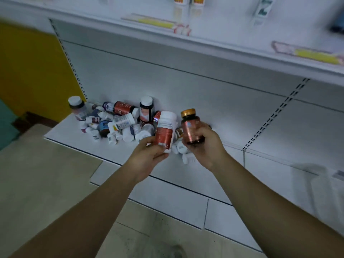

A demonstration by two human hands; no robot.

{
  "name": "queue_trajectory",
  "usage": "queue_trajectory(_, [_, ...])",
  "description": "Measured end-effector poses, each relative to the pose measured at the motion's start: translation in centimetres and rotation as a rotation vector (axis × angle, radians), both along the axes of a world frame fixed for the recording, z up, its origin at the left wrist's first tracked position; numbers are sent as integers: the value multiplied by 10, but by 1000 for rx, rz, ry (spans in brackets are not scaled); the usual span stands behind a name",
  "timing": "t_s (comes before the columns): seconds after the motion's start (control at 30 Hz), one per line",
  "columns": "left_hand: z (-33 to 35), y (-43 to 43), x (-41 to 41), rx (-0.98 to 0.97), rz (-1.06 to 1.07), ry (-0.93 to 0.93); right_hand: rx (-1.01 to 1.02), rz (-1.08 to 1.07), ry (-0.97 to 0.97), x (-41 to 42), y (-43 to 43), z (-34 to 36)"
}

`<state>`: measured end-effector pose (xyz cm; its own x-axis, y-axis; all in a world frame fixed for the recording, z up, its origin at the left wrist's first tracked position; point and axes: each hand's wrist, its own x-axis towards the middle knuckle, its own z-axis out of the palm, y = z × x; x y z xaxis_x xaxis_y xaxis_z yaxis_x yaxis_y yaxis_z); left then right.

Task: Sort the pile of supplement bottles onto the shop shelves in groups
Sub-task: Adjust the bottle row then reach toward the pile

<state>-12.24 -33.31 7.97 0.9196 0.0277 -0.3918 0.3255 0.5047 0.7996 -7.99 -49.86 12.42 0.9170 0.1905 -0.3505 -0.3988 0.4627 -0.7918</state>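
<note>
Showing two bare forearms reaching forward over the tiled floor (46,164) towards a white shop gondola, each hand carrying one bottle.

Nearest the camera, the left hand (149,155) grips the base of a white bottle with a red label (166,132), fingers curled round its lower part. The right hand (206,146) is wrapped round the lower body of an amber bottle with a gold cap (190,127). Both bottles stand nearly upright, long axes close to vertical, caps up and away from the wrists. They are just beside each other but do not appear to touch.

Beyond and beneath the hands, the pile of supplement bottles (115,123) lies on the lower shelf (61,135), most on their sides. A few stand upright against the back panel (186,81). The held bottles hover over the right-hand fringe of the pile. Most of the heap spreads to the left of the left hand.

Bare lower shelf runs on to the right of the pile, on the right hand's side; by this reading the amber bottle has the shorter path there and needs only a straight lowering, base first.

Farthest, the upper shelf (223,45) crosses above both hands and carries yellow-topped packs (188,0) and a price label strip (154,22), all blurred. Reaching it would call for a lift up and away from either hand.
</note>
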Motion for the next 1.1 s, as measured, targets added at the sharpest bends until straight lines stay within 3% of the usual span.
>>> queue_trajectory(0.1, [32,17,-35,-13,-107,-108,180,-68,39,-45,11,27])
queue_trajectory(0.23, [68,33,-78,74,-250,-231,233,-134,-18,-100,25,53])
queue_trajectory(0.5, [128,32,-136,312,-292,-433,42,-194,-174,-174,26,95])
queue_trajectory(0.6, [147,20,-145,256,-342,-519,-8,-239,-225,-190,12,106])
queue_trajectory(0.67, [158,7,-149,177,-375,-549,-24,-239,-279,-199,1,113])
queue_trajectory(0.83, [179,-44,-156,261,-427,-612,-92,-310,-358,-223,-45,131])
queue_trajectory(1.1, [209,-190,-186,203,-637,-652,-188,-559,-422,-291,-190,157])
